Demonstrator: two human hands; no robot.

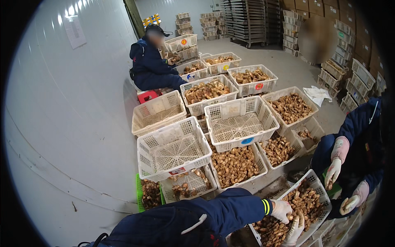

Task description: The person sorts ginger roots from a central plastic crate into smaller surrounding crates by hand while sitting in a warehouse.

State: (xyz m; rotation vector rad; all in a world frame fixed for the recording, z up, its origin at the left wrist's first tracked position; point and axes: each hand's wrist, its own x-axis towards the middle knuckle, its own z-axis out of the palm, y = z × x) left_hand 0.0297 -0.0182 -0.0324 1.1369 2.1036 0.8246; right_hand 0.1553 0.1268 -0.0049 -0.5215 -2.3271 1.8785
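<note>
A white perforated plastic crate (324, 196) full of brown mushrooms (306, 201) sits tilted at the lower right. Over it my left hand (282, 210), in a pale glove, comes from a navy sleeve with a yellow-green band. Its fingers are closed on a small mushroom (290, 216). My right hand (294, 231), also gloved, is just below, with its fingers bent up toward the same mushroom and apparently gripping it. Its palm is partly hidden. Across the crate, a co-worker's gloved hands (333, 173) hover near its right rim.
Several mushroom-filled crates (236, 166) stand left of mine. Two crates without mushrooms (175, 150) rest on top of others. A green crate (140, 193) is by the wall. Another person (150, 61) sits on a red stool farther back. Stacked crates and a tray rack (251, 22) line the far side.
</note>
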